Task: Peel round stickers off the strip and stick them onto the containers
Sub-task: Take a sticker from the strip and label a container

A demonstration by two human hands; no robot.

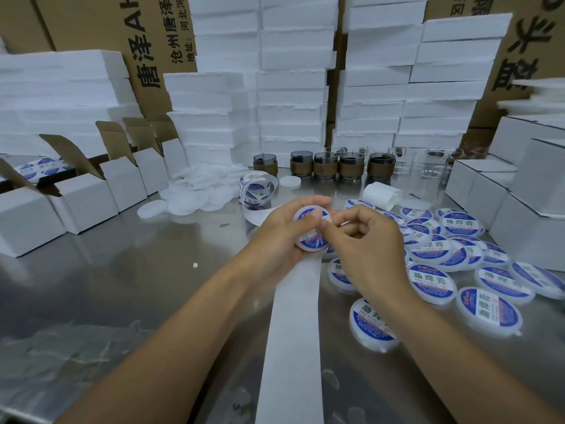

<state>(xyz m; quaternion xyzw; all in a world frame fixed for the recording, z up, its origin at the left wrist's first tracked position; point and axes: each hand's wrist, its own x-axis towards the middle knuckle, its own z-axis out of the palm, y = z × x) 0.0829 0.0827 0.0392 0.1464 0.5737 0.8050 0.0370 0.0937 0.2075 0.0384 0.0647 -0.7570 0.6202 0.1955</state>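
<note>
My left hand (275, 237) grips a container (305, 247) over the strip (293, 332), right hand (363, 240) pinching its sticker (312, 231) down; many labelled ones (440, 280) lie right, white blanks (195, 194) and the roll (256, 188) look left to do

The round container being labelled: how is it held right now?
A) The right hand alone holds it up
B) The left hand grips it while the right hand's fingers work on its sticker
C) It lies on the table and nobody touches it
B: the left hand is curled round the container, and the curled fingers of the right hand meet the sticker on its face.
</note>
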